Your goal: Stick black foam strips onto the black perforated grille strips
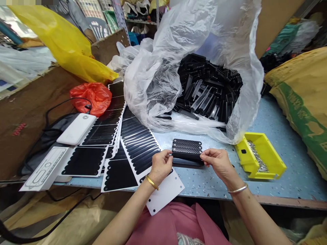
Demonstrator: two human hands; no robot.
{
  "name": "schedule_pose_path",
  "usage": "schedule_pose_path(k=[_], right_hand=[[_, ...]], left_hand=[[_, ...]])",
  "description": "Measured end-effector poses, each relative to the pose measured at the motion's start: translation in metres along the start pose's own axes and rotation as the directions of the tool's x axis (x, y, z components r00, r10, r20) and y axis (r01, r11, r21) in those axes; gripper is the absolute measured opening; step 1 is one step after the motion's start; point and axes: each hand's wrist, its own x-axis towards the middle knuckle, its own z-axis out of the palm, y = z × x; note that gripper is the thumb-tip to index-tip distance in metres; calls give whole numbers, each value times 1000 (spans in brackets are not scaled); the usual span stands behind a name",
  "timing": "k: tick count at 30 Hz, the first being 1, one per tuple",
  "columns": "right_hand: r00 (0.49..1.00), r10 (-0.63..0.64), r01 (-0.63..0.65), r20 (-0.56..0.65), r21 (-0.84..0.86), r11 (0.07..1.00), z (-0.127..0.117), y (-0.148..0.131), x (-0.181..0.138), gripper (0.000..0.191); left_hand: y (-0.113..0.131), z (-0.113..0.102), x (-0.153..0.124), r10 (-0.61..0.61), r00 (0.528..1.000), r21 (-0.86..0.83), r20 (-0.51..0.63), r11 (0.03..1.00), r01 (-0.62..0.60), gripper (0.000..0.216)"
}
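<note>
Just below the centre of the frame, the fingers of the left hand [161, 166] and the right hand [217, 163] were pinched narrow on the opposite ends of a smooth black strip [187, 156]. Directly above it in the frame, mesh-patterned black pieces [187, 145] lay side by side on the speckled blue desk [214, 187]. Under the left forearm, a white sheet [167, 192] reached past the desk's near edge. To the left spread overlapping sheets of black stickers [139, 144], with a white rectangular device [76, 129] beside them and a red plastic bag [90, 98] higher up. Right of the right hand stood a yellow bin [276, 161] with small silvery parts [258, 157] inside. Across the upper centre, a clear plastic bag [153, 90] gaped around many black plastic parts [209, 98]. At the right edge bulged a yellow-and-green sack [298, 98]; in the upper left hung a yellow plastic bag [58, 41].
</note>
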Motion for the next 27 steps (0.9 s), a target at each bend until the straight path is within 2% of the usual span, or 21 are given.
schedule_pose_path(k=[11,18,27], right_hand=[[1000,10,-11,-19,-27,1000,0,5,5,24],[999,28,-29,-33,-26,999,3,2,5,25],[999,40,-41,-36,-26,999,4,1,5,22]], left_hand=[[0,1,-1,18,1000,6,-4,1000,-18,19],[-1,1,-1,-16,1000,-23,10,1000,16,20],[0,0,0,-2,1000,23,10,1000,2,20]])
